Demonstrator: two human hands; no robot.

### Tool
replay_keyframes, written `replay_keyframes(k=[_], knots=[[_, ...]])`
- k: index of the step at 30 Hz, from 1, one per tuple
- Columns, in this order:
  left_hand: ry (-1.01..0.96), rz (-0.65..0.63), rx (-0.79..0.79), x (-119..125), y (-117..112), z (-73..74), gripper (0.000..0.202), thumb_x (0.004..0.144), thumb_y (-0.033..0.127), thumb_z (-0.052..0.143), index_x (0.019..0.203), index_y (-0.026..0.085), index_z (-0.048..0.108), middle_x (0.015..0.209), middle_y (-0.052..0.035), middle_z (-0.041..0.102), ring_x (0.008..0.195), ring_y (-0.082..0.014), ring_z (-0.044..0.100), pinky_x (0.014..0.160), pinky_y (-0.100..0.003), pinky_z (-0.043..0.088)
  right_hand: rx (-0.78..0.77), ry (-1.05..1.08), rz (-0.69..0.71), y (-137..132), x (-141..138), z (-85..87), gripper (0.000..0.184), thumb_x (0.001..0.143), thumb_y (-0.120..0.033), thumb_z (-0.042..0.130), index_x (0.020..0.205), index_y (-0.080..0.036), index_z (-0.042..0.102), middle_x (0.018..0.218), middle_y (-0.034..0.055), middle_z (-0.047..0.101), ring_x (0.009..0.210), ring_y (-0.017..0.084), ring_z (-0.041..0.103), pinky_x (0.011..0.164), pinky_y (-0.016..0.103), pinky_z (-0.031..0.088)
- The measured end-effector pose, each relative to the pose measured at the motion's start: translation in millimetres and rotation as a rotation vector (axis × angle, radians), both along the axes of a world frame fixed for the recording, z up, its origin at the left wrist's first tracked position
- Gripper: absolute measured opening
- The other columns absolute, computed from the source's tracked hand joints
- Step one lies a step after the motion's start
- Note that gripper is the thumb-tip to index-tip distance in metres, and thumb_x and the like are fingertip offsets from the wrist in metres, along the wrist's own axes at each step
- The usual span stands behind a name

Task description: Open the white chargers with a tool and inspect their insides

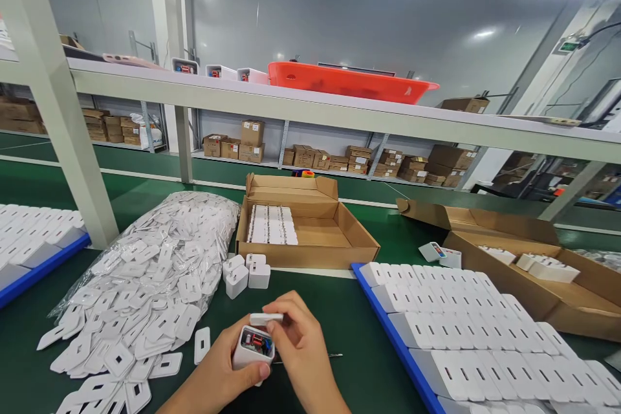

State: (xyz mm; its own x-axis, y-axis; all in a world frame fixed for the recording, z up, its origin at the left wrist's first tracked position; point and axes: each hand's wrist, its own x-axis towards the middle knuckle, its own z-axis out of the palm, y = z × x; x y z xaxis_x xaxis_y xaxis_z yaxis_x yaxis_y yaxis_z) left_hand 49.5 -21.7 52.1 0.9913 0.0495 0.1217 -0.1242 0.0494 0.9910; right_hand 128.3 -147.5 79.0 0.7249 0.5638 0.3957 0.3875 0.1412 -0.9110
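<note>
My left hand [228, 362] is closed around a white charger housing [248, 357], whose open end faces up and shows red and blue electronic parts inside. Between the thumb and fingers of my right hand [297, 333] is a white end cover [266, 319], held just above the far rim of the housing. Part of a thin metal tool [334, 355] lies on the table behind my right hand. A heap of loose white covers [140, 310] spills from a clear plastic bag on the left, with a single cover [202, 345] lying close to my left hand.
Several white plug adapters [242, 273] stand before an open cardboard box [310, 255] partly filled with white pieces. At right, a blue tray [395, 343] holds rows of closed housings; two open housings [441, 255] lie beyond it. A red bin [349, 82] rests on the overhead shelf.
</note>
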Motion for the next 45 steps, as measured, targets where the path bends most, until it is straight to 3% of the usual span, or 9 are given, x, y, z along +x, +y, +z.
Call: replay_keyframes(k=[4, 9, 13, 23, 31, 37, 41, 45], knots=[[-0.02, 0.028, 0.014, -0.3, 4.3, 2.5, 0.043, 0.07, 0.055, 0.068, 0.08, 0.017, 0.05, 0.071, 0.0041, 0.045, 0.064, -0.0106, 0.039, 0.058, -0.022, 0.035, -0.095, -0.185, 0.036, 0.4, -6.1, 0.0, 0.024, 0.077, -0.009, 0.054, 0.086, -0.023, 0.072, 0.088, 0.0046, 0.065, 0.083, 0.017, 0.062, 0.073, 0.028, 0.049], [-0.032, 0.032, 0.031, -0.1, 8.4, 5.6, 0.042, 0.071, 0.055, 0.067, 0.082, 0.017, 0.051, 0.072, 0.0033, 0.047, 0.064, -0.0115, 0.041, 0.058, -0.022, 0.035, -0.053, -0.256, 0.07, -2.6, -2.9, 5.4, 0.022, 0.082, -0.015, 0.057, 0.093, -0.024, 0.074, 0.088, 0.0051, 0.072, 0.085, 0.02, 0.063, 0.076, 0.032, 0.051], [-0.004, -0.003, 0.012, -0.6, 9.4, 5.7, 0.046, 0.068, 0.057, 0.068, 0.083, 0.018, 0.05, 0.07, 0.0031, 0.048, 0.063, -0.0123, 0.045, 0.057, -0.023, 0.036, -0.05, -0.204, -0.008, -0.6, -5.6, 0.3, 0.02, 0.086, -0.024, 0.056, 0.093, -0.025, 0.076, 0.079, 0.0056, 0.071, 0.076, 0.019, 0.064, 0.067, 0.03, 0.051], [-0.024, -0.001, 0.001, -2.3, 9.5, 2.4, 0.044, 0.07, 0.054, 0.068, 0.08, 0.018, 0.048, 0.072, 0.0038, 0.045, 0.064, -0.0116, 0.044, 0.057, -0.022, 0.035, -0.039, -0.133, -0.103, 2.7, -13.2, -8.8, 0.019, 0.085, -0.024, 0.057, 0.087, -0.024, 0.075, 0.078, 0.0049, 0.068, 0.073, 0.018, 0.064, 0.064, 0.026, 0.05], [-0.019, -0.002, 0.017, -2.7, 9.8, 2.4, 0.047, 0.07, 0.059, 0.066, 0.082, 0.018, 0.046, 0.07, 0.0038, 0.047, 0.064, -0.0122, 0.045, 0.058, -0.023, 0.034, -0.076, -0.184, -0.031, 0.0, -8.3, -5.3, 0.022, 0.083, -0.016, 0.056, 0.089, -0.025, 0.076, 0.081, 0.0049, 0.072, 0.078, 0.019, 0.065, 0.069, 0.029, 0.052], [0.001, 0.026, 0.029, -0.7, 11.4, 8.3, 0.044, 0.075, 0.058, 0.062, 0.078, 0.019, 0.043, 0.068, 0.0057, 0.04, 0.062, -0.0102, 0.038, 0.056, -0.022, 0.029, -0.138, -0.196, 0.146, -3.6, -2.8, 3.2, 0.022, 0.083, -0.017, 0.062, 0.098, -0.027, 0.074, 0.099, 0.0049, 0.073, 0.094, 0.021, 0.064, 0.081, 0.034, 0.052], [-0.032, 0.022, 0.01, -1.2, 13.7, 10.0, 0.043, 0.076, 0.058, 0.061, 0.075, 0.019, 0.041, 0.068, 0.0066, 0.032, 0.06, -0.0095, 0.03, 0.053, -0.022, 0.023, -0.099, -0.299, 0.114, -2.5, -6.8, 4.3, 0.022, 0.084, -0.016, 0.061, 0.098, -0.027, 0.074, 0.1, 0.004, 0.073, 0.094, 0.02, 0.063, 0.082, 0.034, 0.053], [-0.09, -0.025, -0.049, -4.3, 15.4, 8.3, 0.047, 0.077, 0.064, 0.055, 0.08, 0.019, 0.045, 0.07, 0.005, 0.033, 0.063, -0.0111, 0.03, 0.057, -0.023, 0.023, -0.059, -0.362, 0.058, -0.3, -10.3, 2.1, 0.023, 0.083, -0.009, 0.059, 0.094, -0.024, 0.073, 0.093, 0.0047, 0.073, 0.088, 0.019, 0.064, 0.077, 0.031, 0.054]])
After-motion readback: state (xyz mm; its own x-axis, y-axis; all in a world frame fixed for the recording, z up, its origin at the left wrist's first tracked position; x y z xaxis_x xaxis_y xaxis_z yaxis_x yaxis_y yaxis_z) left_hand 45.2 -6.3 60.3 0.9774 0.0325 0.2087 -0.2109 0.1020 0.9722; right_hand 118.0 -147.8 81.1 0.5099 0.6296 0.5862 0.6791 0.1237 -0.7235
